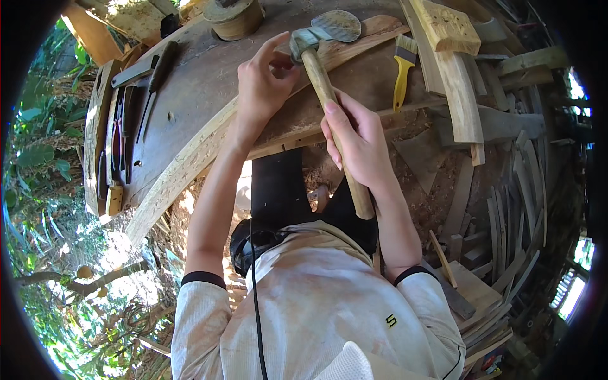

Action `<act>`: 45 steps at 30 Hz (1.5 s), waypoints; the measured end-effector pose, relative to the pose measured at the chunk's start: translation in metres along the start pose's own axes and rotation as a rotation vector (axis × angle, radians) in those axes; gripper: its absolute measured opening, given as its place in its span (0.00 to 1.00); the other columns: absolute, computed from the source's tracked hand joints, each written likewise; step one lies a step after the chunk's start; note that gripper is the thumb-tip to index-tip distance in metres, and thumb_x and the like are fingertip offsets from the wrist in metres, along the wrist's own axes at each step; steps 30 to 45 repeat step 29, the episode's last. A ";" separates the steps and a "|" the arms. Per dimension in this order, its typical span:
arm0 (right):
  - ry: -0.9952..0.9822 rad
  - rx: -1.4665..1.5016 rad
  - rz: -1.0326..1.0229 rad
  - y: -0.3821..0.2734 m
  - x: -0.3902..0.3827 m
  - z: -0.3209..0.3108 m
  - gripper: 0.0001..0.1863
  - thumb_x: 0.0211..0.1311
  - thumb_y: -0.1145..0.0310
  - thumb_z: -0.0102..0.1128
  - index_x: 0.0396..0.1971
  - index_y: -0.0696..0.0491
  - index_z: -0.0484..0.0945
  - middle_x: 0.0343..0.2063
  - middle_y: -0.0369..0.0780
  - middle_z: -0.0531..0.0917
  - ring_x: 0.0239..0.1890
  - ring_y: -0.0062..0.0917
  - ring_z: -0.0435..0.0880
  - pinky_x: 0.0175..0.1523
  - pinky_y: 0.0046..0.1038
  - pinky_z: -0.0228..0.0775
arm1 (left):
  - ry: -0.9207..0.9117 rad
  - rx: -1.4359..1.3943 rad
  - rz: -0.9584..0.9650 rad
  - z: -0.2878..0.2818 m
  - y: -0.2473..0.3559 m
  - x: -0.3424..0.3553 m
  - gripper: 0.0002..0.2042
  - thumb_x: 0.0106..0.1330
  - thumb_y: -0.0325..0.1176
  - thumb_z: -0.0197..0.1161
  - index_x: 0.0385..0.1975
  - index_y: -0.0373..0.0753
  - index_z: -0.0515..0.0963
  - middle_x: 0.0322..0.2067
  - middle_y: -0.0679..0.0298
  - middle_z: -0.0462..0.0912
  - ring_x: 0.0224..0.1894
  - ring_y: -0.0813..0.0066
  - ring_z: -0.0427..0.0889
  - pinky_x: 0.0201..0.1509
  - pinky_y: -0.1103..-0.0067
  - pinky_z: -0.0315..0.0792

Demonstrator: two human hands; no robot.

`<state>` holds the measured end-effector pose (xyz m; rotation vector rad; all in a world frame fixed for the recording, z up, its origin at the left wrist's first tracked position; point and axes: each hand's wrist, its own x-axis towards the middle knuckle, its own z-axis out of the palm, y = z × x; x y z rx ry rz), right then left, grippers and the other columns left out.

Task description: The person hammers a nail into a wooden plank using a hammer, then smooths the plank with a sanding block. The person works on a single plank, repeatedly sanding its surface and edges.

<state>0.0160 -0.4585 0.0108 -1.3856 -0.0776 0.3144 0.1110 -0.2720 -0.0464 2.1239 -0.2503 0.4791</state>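
Observation:
My right hand (361, 142) is wrapped round the long wooden handle of an adze (323, 82), thumb lying along the wood. The handle slants from beside my right forearm up to a grey-blue metal head with a broad, rounded blade at the top. My left hand (266, 79) is raised just left of that head, thumb and forefinger curved and apart. Whether a fingertip touches the metal, I cannot tell. Behind the blade lies a reddish wooden plank (380, 28). A long curved wooden strip (183, 158) runs along the bench's near edge, beneath my left wrist.
A yellow-handled paintbrush (403, 73) lies to the right on the workbench (196, 76). Beyond it is a wooden mallet (453, 60). Chisel-like tools and pliers (116, 136) sit at the left edge. A round wooden block (234, 18) stands at the back. Thin wood strips (522, 183) lean at right.

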 end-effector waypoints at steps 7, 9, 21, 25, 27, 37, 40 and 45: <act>0.070 -0.030 -0.041 0.004 -0.002 0.006 0.26 0.82 0.58 0.53 0.68 0.61 0.71 0.22 0.30 0.72 0.18 0.09 0.68 0.22 0.17 0.62 | -0.006 -0.059 -0.037 0.001 0.001 0.000 0.30 0.58 0.26 0.75 0.64 0.39 0.77 0.35 0.61 0.92 0.36 0.72 0.92 0.44 0.76 0.85; 0.032 -0.035 0.046 0.002 0.004 0.001 0.26 0.82 0.58 0.53 0.69 0.61 0.71 0.22 0.30 0.73 0.18 0.09 0.69 0.21 0.17 0.62 | -0.003 -0.039 -0.029 0.000 0.001 0.000 0.30 0.58 0.26 0.76 0.64 0.40 0.77 0.34 0.62 0.92 0.37 0.72 0.92 0.45 0.76 0.85; 0.131 0.031 -0.078 0.009 -0.005 0.010 0.26 0.82 0.59 0.53 0.69 0.60 0.71 0.22 0.31 0.73 0.17 0.09 0.68 0.21 0.16 0.62 | 0.001 -0.048 -0.027 0.003 0.000 0.000 0.31 0.58 0.26 0.76 0.64 0.41 0.77 0.34 0.62 0.92 0.37 0.71 0.92 0.46 0.75 0.85; 0.046 -0.014 0.022 0.004 0.002 0.002 0.26 0.82 0.59 0.53 0.69 0.60 0.71 0.23 0.31 0.73 0.17 0.09 0.68 0.21 0.17 0.62 | 0.010 -0.036 0.007 0.000 -0.001 0.000 0.31 0.58 0.25 0.74 0.65 0.39 0.76 0.34 0.61 0.92 0.34 0.72 0.91 0.42 0.76 0.84; 0.076 0.019 -0.042 0.005 -0.002 0.009 0.26 0.82 0.59 0.54 0.69 0.60 0.71 0.23 0.31 0.74 0.17 0.09 0.68 0.21 0.17 0.62 | 0.011 -0.028 0.033 0.000 -0.004 0.002 0.31 0.58 0.25 0.73 0.66 0.38 0.75 0.34 0.60 0.92 0.33 0.72 0.91 0.41 0.77 0.83; 0.093 0.017 -0.069 0.010 -0.003 0.008 0.26 0.81 0.59 0.54 0.70 0.59 0.71 0.23 0.32 0.73 0.17 0.09 0.68 0.20 0.17 0.62 | 0.001 -0.026 0.029 0.001 -0.003 0.000 0.31 0.59 0.25 0.73 0.66 0.38 0.74 0.34 0.59 0.92 0.33 0.72 0.91 0.41 0.77 0.83; 0.093 0.017 -0.069 0.010 -0.003 0.008 0.26 0.81 0.59 0.54 0.70 0.59 0.71 0.23 0.32 0.73 0.17 0.09 0.68 0.20 0.17 0.62 | 0.001 -0.026 0.029 0.001 -0.003 0.000 0.31 0.59 0.25 0.73 0.66 0.38 0.74 0.34 0.59 0.92 0.33 0.72 0.91 0.41 0.77 0.83; 0.093 0.017 -0.069 0.010 -0.003 0.008 0.26 0.81 0.59 0.54 0.70 0.59 0.71 0.23 0.32 0.73 0.17 0.09 0.68 0.20 0.17 0.62 | 0.001 -0.026 0.029 0.001 -0.003 0.000 0.31 0.59 0.25 0.73 0.66 0.38 0.74 0.34 0.59 0.92 0.33 0.72 0.91 0.41 0.77 0.83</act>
